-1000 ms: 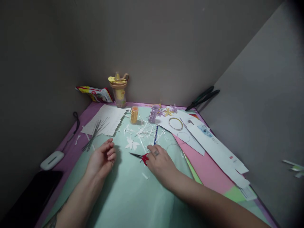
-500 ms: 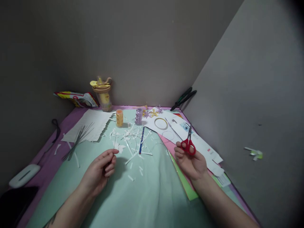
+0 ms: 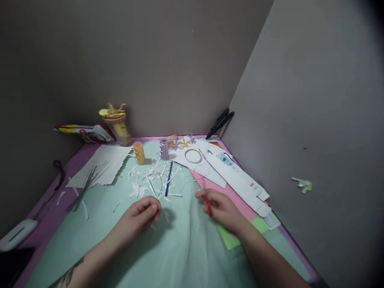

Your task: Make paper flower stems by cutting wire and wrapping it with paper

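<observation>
My right hand is closed round the red-handled scissors, held low over the pale green sheet; the blades are blurred. My left hand hovers a little to the left with its fingertips pinched together on something too small to make out. Just beyond both hands lies a scatter of white paper scraps, a white cut-out flower and a blue pencil.
An orange spool and a purple spool stand behind the scraps. A lidded bottle and snack bag sit by the wall. White paper, grey wires, a gold ring, black pliers.
My right hand lifted the scissors off the green sheet, raised them to the right, then brought them down toward the middle. My left hand moved slightly right, still pinched.
</observation>
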{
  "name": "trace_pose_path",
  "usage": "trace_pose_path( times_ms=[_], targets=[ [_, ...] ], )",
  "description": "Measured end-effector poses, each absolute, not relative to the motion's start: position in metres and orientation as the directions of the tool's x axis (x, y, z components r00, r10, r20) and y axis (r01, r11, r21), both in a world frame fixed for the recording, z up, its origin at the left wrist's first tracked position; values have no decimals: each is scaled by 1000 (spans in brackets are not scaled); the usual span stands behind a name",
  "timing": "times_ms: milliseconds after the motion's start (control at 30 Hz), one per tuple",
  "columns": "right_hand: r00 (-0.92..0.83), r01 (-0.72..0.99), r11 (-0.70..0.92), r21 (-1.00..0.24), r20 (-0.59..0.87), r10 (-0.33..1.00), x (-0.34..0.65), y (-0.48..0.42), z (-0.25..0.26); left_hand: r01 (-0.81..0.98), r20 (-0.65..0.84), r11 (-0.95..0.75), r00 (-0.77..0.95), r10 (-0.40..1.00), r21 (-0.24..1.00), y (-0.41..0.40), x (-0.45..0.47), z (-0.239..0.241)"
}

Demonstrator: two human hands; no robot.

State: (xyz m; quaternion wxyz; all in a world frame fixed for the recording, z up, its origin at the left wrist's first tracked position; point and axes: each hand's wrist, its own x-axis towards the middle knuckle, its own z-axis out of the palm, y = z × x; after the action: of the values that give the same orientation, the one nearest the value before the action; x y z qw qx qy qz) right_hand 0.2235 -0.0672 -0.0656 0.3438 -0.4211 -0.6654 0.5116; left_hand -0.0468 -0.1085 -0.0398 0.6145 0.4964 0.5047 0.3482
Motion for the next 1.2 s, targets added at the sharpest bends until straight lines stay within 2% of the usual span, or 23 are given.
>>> trace_pose_path(
  times_ms=[67,133,233,300,400,467,633,800,1000,1100,1200],
  targets=[
    [-571,403,311,-861,29,820,216,-72,-66,350,-125,-36,427,896,936,-110,-34,-34],
    [-654,533,437,-725,-25,757,210,-76,-67,474,-52,-326,625,779,818,-114,-21,-29],
    [-602,703,447,-553,-128,788,205,-80,-67,519,-81,-574,782,618,633,-125,-4,-34],
    [-548,767,416,-489,-162,821,204,-83,-67,583,-120,-650,782,611,487,-131,3,-45],
    [-527,788,417,-453,-147,837,204,-86,-67,665,-207,-678,744,635,313,-136,7,-60],
    [-521,789,404,-462,-156,839,205,-89,-67,688,-276,-672,726,630,274,-137,8,-64],
    [-582,741,456,-493,-134,802,208,-91,-63,647,-323,-690,762,562,324,-136,11,-64],
    [-550,772,440,-459,-133,825,201,-76,-53,578,-215,-726,815,539,372,-129,8,-69],
    [-581,713,532,-458,40,813,196,-64,-62,573,-161,-729,815,557,376,-127,2,-73],
    [-565,743,528,-411,38,825,196,-63,-68,556,-158,-748,828,538,362,-130,2,-74],
    [-626,734,614,-291,61,777,193,-59,-70,563,-160,-733,821,548,381,-134,4,-70]
  ],
)
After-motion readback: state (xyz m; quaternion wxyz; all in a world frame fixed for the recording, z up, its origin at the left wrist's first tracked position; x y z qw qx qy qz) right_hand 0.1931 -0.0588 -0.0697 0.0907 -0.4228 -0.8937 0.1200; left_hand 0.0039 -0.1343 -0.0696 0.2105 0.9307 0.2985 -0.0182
